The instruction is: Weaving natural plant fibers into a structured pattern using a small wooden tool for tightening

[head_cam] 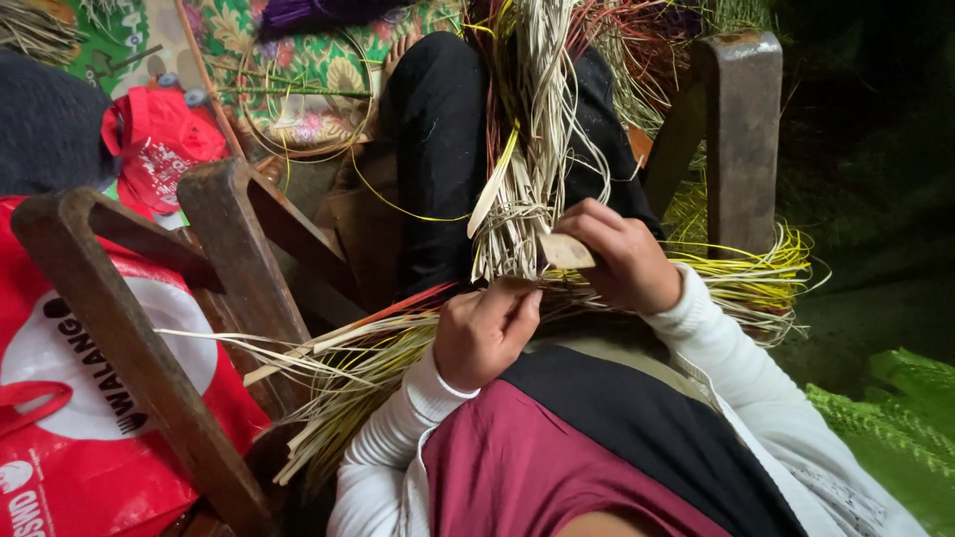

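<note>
Now binding step: right hand (622, 261) fingers pinch flat pale strip (565, 252) at tied bundle of pale dried straw (517, 214); left hand (484, 330) fingers closed around strands below. Next move needs firm pull.

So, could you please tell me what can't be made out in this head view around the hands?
- Left hand fingertips: curled under, against the straw bundle.
- Right hand palm side: turned away; it pinches a flat tan piece.
- Bundle's top: cut off by the upper edge.
- Right background: too dark.
</note>
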